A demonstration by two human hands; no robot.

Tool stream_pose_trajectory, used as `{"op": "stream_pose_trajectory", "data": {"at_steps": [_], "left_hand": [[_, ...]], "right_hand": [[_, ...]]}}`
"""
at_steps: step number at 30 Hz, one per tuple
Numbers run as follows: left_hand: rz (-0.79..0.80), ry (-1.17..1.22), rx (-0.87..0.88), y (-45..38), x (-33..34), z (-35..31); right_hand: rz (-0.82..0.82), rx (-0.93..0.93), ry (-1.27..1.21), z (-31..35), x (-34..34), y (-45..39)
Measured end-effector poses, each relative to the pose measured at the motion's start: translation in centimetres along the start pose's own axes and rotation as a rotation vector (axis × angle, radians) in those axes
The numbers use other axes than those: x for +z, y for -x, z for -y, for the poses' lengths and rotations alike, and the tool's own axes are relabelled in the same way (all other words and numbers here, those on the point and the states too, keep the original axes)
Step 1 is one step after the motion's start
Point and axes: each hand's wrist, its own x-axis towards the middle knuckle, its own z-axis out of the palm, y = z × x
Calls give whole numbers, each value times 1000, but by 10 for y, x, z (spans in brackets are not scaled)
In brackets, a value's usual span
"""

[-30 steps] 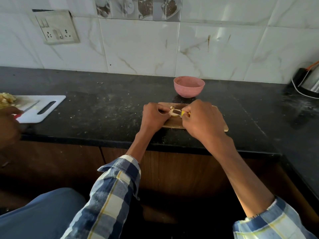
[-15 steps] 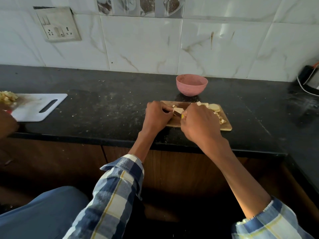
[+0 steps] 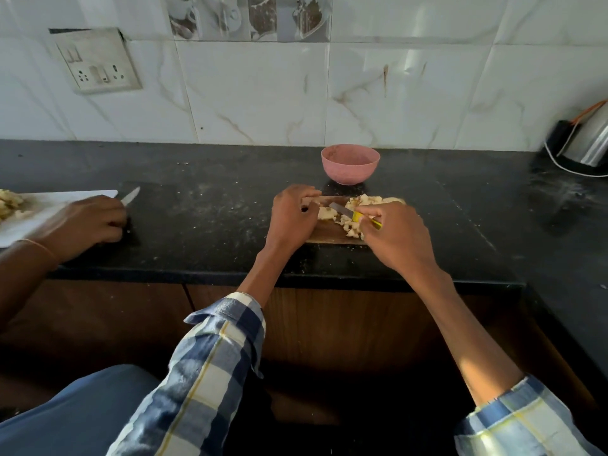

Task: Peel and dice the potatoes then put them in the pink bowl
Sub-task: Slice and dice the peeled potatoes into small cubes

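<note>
I see potato pieces (image 3: 353, 222) heaped on the wooden board (image 3: 329, 236), just in front of the pink bowl (image 3: 350, 164). My left hand (image 3: 292, 218) curls round a pale chunk (image 3: 326, 213) at the board's left end; my right hand (image 3: 394, 240) grips the yellow-handled knife (image 3: 348, 213). Far left on the desk (image 3: 214, 218), another person's hand (image 3: 82, 225) holds a knife.

One head-worn view looks forward and down at the counter (image 3: 204, 218).
</note>
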Motion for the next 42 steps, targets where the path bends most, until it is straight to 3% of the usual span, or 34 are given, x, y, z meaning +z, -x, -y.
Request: {"op": "stream_pose_trajectory", "data": {"at_steps": [6, 10, 13, 21, 25, 31, 37, 42], "left_hand": [[239, 55, -136, -16, 21, -23], [267, 33, -230, -24, 32, -32], [248, -25, -258, -25, 38, -37], [259, 132, -264, -32, 56, -39], [197, 312, -322, -34, 77, -45], [159, 402, -351, -36, 85, -47], [144, 152, -68, -44, 83, -54], [360, -52, 126, -59, 97, -69]], "right_hand": [[-110, 36, -244, -36, 4, -19], [-253, 179, -480, -71, 12, -57], [-259, 253, -563, -87, 24, -84], [-139, 297, -426, -107, 44, -100], [-155, 298, -458, -111, 45, -101], [-170, 272, -472, -113, 46, -100], [-201, 306, -538, -114, 47, -100], [-216, 337, -586, -117, 49, -102]]}}
